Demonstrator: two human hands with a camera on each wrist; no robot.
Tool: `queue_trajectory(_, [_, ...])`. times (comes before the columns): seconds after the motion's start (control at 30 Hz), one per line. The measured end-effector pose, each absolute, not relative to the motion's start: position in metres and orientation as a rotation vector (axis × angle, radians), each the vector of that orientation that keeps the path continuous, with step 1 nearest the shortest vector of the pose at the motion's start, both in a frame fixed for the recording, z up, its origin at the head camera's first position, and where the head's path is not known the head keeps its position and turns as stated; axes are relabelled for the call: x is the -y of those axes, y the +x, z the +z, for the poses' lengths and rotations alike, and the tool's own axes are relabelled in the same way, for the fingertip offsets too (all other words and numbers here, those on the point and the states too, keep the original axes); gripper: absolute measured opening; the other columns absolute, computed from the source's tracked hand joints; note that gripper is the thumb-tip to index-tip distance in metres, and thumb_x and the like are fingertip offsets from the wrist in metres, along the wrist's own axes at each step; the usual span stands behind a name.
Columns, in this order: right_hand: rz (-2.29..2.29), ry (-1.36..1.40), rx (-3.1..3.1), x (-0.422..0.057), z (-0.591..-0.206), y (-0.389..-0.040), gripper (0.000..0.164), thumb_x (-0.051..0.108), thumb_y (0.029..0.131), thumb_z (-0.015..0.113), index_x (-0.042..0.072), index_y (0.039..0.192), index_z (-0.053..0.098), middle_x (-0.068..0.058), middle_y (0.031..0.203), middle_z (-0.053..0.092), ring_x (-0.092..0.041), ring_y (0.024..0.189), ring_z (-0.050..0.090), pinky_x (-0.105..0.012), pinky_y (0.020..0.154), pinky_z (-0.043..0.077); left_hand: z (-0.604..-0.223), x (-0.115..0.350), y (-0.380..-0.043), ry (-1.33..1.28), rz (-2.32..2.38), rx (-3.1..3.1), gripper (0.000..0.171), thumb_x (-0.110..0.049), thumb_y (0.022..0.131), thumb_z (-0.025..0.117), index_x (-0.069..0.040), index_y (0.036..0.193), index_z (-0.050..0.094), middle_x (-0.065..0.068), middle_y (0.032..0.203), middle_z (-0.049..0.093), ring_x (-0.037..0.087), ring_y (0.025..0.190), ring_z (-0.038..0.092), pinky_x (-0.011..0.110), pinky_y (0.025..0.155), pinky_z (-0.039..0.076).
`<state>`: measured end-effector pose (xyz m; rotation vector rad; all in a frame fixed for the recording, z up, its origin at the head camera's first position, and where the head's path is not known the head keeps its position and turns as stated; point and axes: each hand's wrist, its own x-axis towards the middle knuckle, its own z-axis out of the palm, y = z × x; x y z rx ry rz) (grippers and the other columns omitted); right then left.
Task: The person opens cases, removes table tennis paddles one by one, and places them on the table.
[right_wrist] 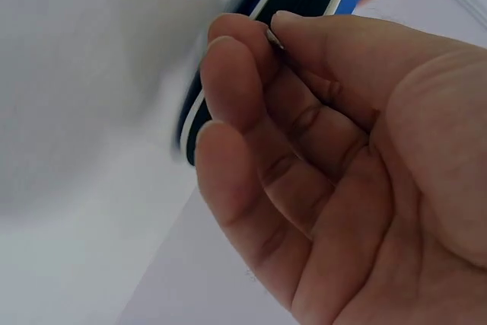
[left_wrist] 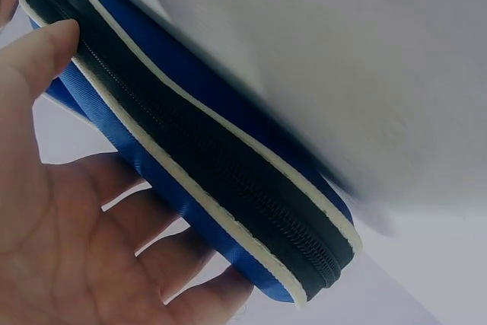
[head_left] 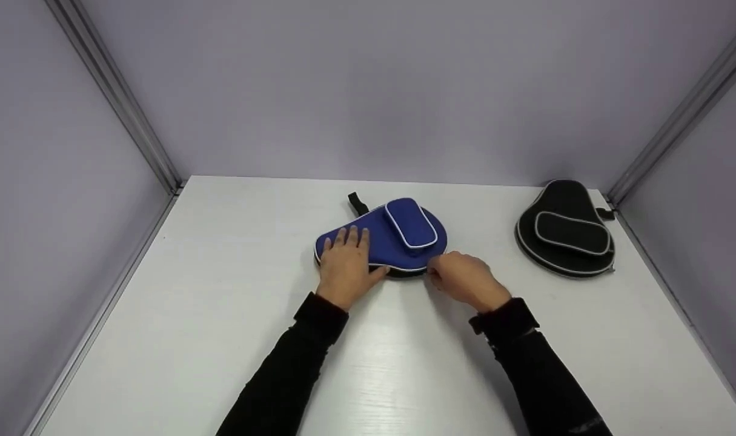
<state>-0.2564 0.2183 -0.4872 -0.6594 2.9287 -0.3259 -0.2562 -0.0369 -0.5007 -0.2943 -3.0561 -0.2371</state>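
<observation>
A blue table tennis bat case [head_left: 383,247] with white piping lies on the white table, its raised pocket [head_left: 411,224] facing up. My left hand [head_left: 348,272] rests on the narrow end with fingers extended over the top. In the left wrist view its thumb [left_wrist: 57,51] touches the black side band beside the zipper [left_wrist: 228,161], whose teeth look closed along this stretch. At the wide end, my right hand [head_left: 464,278] pinches a small metal zipper pull [right_wrist: 275,39] between thumb and index finger. Most of the pull is hidden by the fingertips.
A black bat case [head_left: 567,206] with pale piping lies at the back right of the table [head_left: 234,339]. From the blue case's far side a black strap [head_left: 358,204] sticks out. Pale panels [head_left: 404,91] enclose the table at the back and both sides.
</observation>
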Motion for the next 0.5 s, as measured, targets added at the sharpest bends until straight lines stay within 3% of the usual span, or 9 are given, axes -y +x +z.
queue_trajectory(0.27, [-0.368,-0.729,-2.931,-0.197,-0.489,-0.246,0.028,0.005,0.109,0.075,0.013,0.082,0.073,0.004,0.072,0.062,-0.014,0.068,0.054,-0.031,0.061,0.045,-0.503,0.039,-0.252,-0.315,-0.224,3.0,0.099,-0.068,0.107,0.077,-0.002,0.176,0.051,0.023,0.181,0.055,0.045,0.171,0.052,0.066,0.141,0.045])
queue_trajectory(0.5, [-0.398,-0.652,-2.961,-0.198,-0.49,-0.252,0.019,0.004,0.105,0.078,0.01,0.087,0.079,0.003,0.075,0.063,-0.017,0.07,0.055,-0.034,0.061,0.046,-0.499,0.04,-0.251,-0.364,-0.167,3.08,0.098,-0.069,0.112,0.067,-0.002,0.18,0.044,0.019,0.185,0.05,0.041,0.176,0.046,0.061,0.146,0.038])
